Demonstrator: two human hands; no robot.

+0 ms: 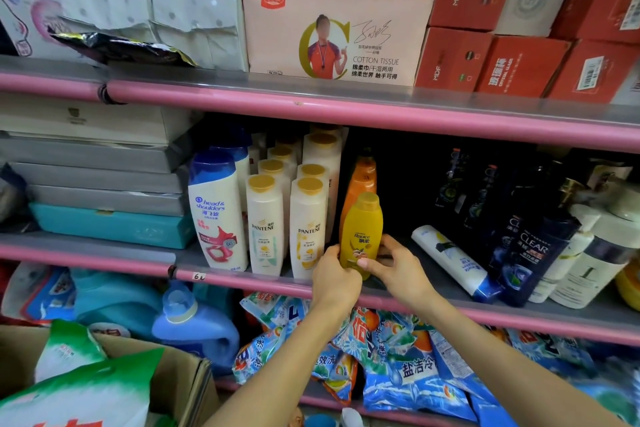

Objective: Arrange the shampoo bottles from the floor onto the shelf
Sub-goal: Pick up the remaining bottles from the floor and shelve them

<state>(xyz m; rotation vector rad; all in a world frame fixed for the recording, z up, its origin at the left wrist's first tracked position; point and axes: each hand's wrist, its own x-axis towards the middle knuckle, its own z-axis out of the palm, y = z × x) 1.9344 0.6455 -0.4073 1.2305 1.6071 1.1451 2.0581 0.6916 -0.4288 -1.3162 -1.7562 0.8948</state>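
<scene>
Both hands, left hand [335, 274] and right hand [398, 267], pinch the yellow plastic Rejoice shampoo bottle [362, 232] upright at its base on the pink-edged middle shelf [242, 279]. Cream gold-capped Pantene bottles [306, 222] stand just beside at 9 o'clock, an orange bottle [362, 178] close behind at 12.

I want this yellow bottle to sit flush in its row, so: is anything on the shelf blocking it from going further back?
Yes. An orange bottle stands directly behind the yellow Rejoice bottle, which both the left hand and right hand hold at the shelf front.
</scene>
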